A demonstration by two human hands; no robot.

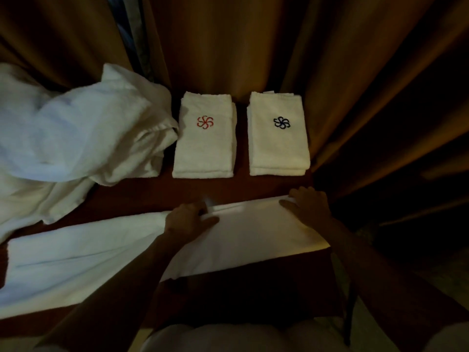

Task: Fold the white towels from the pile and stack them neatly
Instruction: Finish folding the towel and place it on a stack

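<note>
Both hands, the left hand (190, 219) and right hand (308, 205), are pinching the far edge of the flat white terry towel (106, 250) on the dark red worktop (142, 196), mid-fold, and the next move is likely carrying that edge over squarely.

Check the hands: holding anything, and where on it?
Both are on the spread towel along its far edge. The left hand pinches that edge near the middle; the right hand grips the far right corner.
</note>
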